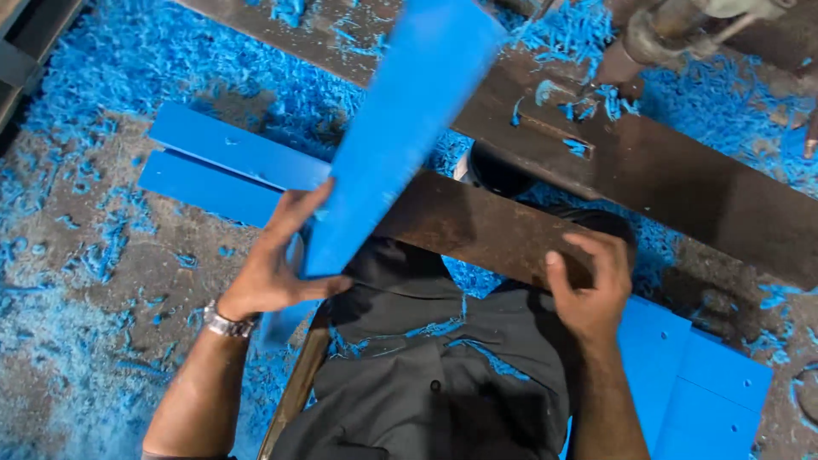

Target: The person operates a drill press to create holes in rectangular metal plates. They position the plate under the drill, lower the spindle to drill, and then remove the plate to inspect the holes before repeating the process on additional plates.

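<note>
My left hand (271, 266), with a metal watch on its wrist, grips the near end of a long flat blue plastic strip (400, 119). The strip slants up and away over a rusty brown metal bar (477, 226). Resting on the near edge of that bar is my right hand (590, 294), thumb on top and fingers curled over it. Beyond it lies a second, wider dark metal bar (682, 175) with a slot and blue shavings on it.
Two more blue strips (226, 166) lie stacked on the floor at left. Blue plates with small holes (699, 383) lie at lower right. Blue plastic shavings (128, 60) cover the floor. A machine part (673, 30) hangs at top right. My dark shirt fills the bottom centre.
</note>
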